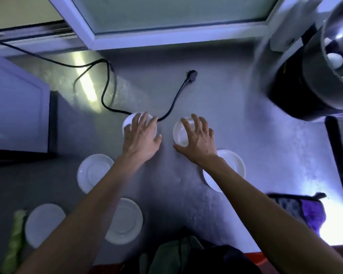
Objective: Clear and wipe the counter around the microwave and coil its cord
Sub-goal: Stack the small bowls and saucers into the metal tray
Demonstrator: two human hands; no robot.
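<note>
No readable text, label or number shows anywhere.

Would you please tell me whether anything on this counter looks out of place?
Yes: the black power cord sprawls loose across the grey counter, unplugged, running up against the small white bowl under the left hand.

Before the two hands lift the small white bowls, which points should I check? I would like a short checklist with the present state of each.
1. Left hand on left bowl: ok.
2. Right hand on right bowl: ok.
3. Fingers curled round the rims: not ok, they lie spread.
4. Cord free of left bowl: not ok, it touches the rim.
5. Plug out of socket: ok.
6. Bowls empty: cannot tell.
</note>
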